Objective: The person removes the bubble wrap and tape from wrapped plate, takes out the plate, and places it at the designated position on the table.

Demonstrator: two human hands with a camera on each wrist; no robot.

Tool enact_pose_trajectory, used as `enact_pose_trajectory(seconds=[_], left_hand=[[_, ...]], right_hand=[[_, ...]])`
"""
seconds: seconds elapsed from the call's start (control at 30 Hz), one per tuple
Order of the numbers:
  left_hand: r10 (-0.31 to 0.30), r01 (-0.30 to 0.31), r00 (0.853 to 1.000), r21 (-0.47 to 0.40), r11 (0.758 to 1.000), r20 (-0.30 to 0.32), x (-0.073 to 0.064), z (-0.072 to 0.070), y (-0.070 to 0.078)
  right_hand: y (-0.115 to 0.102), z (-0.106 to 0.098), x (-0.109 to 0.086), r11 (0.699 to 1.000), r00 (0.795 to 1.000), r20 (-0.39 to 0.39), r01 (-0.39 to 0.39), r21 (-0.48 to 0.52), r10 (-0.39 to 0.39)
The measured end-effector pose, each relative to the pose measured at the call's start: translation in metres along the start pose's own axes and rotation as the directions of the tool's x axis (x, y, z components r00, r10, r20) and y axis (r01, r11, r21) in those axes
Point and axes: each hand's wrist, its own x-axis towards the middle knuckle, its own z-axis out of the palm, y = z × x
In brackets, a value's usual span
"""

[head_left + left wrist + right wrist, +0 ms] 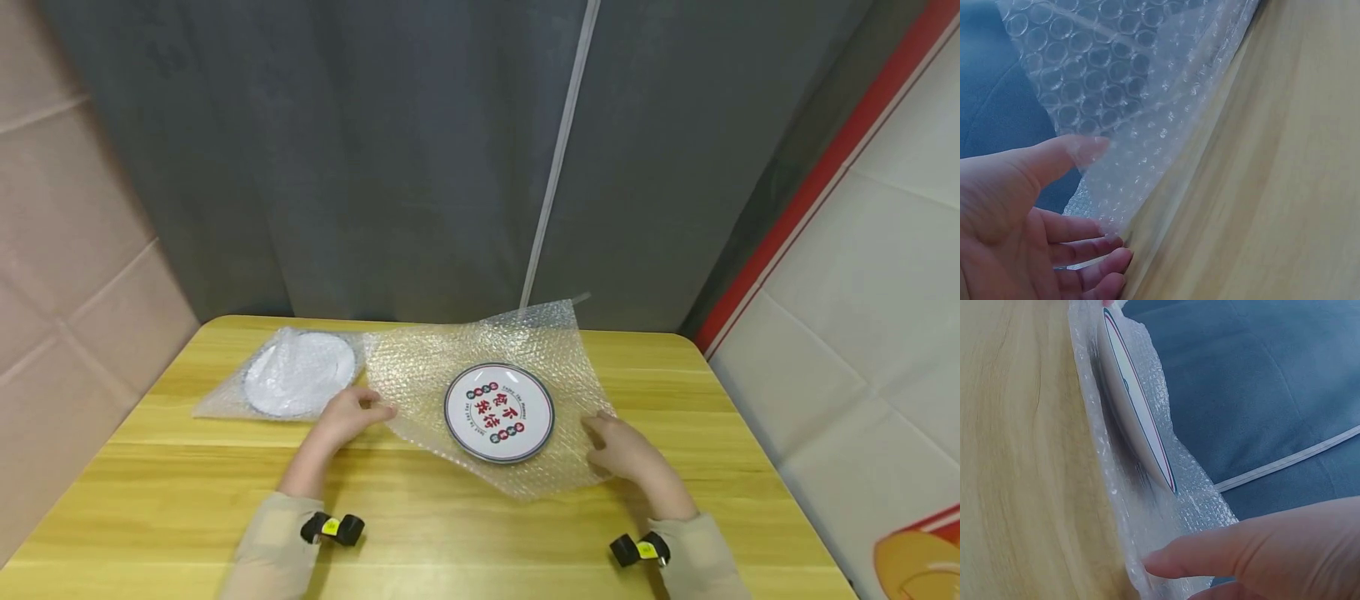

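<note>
A round white plate [499,412] with a dark rim and red and dark lettering lies face up on a spread sheet of bubble wrap [420,354]. At the sheet's left corner, my left hand [354,414] holds the film between thumb and fingers. The left wrist view shows this thumb [1088,149] against the bubble wrap [1110,69], the fingertips by its edge. My right hand [626,450] grips the sheet's right edge. In the right wrist view one digit [1191,556] presses the film, beyond which the plate [1138,403] shows side-on; the other fingers are mostly hidden.
A second plate [300,375], wrapped in bubble wrap, lies on the left of the wooden table [450,542], close to the sheet's left side. A grey curtain [360,167] hangs behind the table. Light panels [862,308] stand on both sides.
</note>
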Motion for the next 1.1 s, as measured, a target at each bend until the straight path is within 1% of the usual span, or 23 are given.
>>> enact_pose_trajectory(seconds=[0.2,0.4,0.63,0.77,0.93,1.03,1.1], left_hand=[[0.045,-0.045,0.999,0.022,0.999,0.004,-0.007,0.002,0.002],[0.047,-0.047,0.999,0.030,0.998,0.009,-0.014,0.006,0.006],[0.042,-0.042,0.999,0.047,0.998,0.010,-0.022,0.010,0.009],[0.062,-0.063,0.998,0.067,0.996,0.010,-0.026,0.013,0.008],[0.096,-0.096,0.995,0.115,0.989,0.004,-0.029,0.017,0.007],[0.099,-0.099,0.995,0.140,0.985,0.006,-0.032,0.020,0.008],[0.089,-0.088,0.996,0.149,0.985,0.004,-0.035,0.021,0.009]], right_hand=[[0.003,-0.004,0.001,1.000,0.999,0.020,0.029,-0.004,-0.029],[0.007,-0.007,0.001,0.998,0.998,0.026,0.060,-0.032,-0.060],[0.011,-0.010,0.002,0.997,0.997,0.045,0.059,-0.044,-0.057],[0.012,-0.013,0.005,0.997,0.997,0.062,0.054,-0.046,-0.051],[0.017,-0.013,0.008,0.998,0.996,0.083,0.041,-0.050,-0.037],[0.020,-0.013,0.009,0.998,0.995,0.090,0.039,-0.047,-0.035],[0.021,-0.014,0.010,0.998,0.994,0.096,0.046,-0.046,-0.042]])
